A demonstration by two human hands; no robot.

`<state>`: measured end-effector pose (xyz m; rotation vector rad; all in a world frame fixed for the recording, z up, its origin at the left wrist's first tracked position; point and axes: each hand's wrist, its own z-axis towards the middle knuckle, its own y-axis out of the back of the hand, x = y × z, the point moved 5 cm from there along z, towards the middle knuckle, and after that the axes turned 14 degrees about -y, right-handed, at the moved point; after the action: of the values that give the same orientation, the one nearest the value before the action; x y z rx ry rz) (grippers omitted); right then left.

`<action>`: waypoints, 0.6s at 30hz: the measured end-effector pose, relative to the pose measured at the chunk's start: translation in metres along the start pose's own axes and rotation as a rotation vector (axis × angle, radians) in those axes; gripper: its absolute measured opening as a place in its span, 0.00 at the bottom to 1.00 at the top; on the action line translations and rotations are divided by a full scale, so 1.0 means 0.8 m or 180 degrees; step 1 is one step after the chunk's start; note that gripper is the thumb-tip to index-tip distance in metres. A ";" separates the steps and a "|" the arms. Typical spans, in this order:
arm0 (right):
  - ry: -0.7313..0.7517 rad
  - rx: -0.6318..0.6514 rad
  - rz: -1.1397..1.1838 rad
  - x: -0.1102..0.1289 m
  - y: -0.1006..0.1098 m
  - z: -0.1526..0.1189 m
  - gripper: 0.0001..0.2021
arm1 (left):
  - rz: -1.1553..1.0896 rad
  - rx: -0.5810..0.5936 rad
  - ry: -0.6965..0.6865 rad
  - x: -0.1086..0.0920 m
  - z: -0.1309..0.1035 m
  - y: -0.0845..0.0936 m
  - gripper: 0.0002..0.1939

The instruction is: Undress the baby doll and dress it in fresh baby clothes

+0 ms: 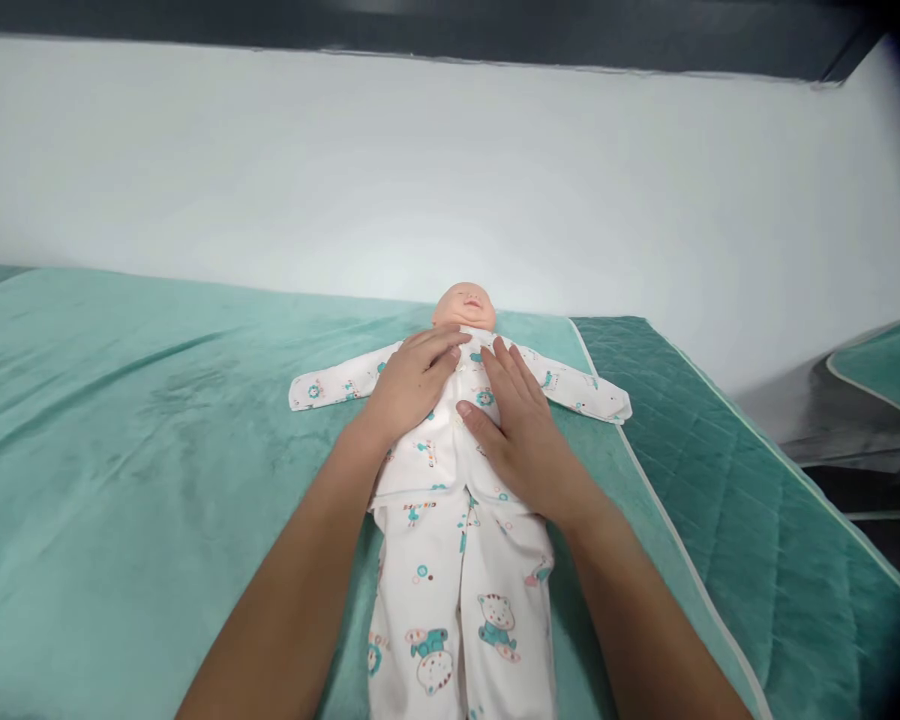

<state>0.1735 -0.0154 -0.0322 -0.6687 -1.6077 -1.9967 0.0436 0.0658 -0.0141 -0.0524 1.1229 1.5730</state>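
Note:
A baby doll [465, 306] lies on its back, its bald head toward the wall. It wears a white long-sleeved top [427, 470] printed with small animals and matching trousers [420, 600]. Both sleeves stretch out to the sides. My left hand [420, 375] lies flat on the left side of the doll's chest, fingers pointing up and inward toward the collar. On the right side of the chest rests my right hand [517, 425], palm down, thumb apart from the other fingers. Neither hand grips the cloth visibly. The trouser bottoms run out of the picture.
Under the doll is a light green blanket [157, 480] with a pale edge on the right. Beneath it shows a darker quilted green cover [727, 500]. A white wall [270, 170] stands behind. Another green-covered surface [889, 365] is at the far right.

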 end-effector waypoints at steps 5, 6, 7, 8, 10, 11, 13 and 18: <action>0.0163 -0.0374 0.0499 -0.005 0.008 0.005 0.28 | -0.0091 -0.0085 0.0008 0.005 0.000 0.000 0.20; 0.0180 -0.0459 0.0647 -0.008 0.010 0.006 0.26 | -0.0111 -0.0104 0.0034 0.006 0.000 0.001 0.19; 0.0174 -0.0510 0.0771 -0.011 0.011 0.006 0.25 | -0.0129 -0.0117 0.0069 0.006 0.000 0.001 0.19; 0.0152 -0.0509 0.0849 -0.014 0.011 0.006 0.24 | -0.0141 -0.0127 0.0104 0.007 0.000 0.001 0.19; 0.0093 -0.0399 0.0820 -0.018 0.007 0.003 0.25 | -0.0152 -0.0135 0.0146 0.008 0.000 0.000 0.19; 0.0070 -0.0335 0.0728 -0.018 0.004 0.001 0.27 | -0.0150 -0.0141 0.0145 0.008 0.000 0.000 0.19; 0.0013 -0.0255 0.0515 -0.016 -0.003 -0.008 0.30 | -0.0147 -0.0164 0.0111 0.008 0.000 -0.001 0.18; -0.0152 -0.0235 0.0159 -0.006 -0.013 -0.034 0.33 | -0.0189 -0.0260 0.0048 0.009 0.002 -0.002 0.18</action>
<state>0.1688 -0.0397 -0.0482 -0.7824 -1.5351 -2.0263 0.0436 0.0718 -0.0184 -0.1510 1.0593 1.5672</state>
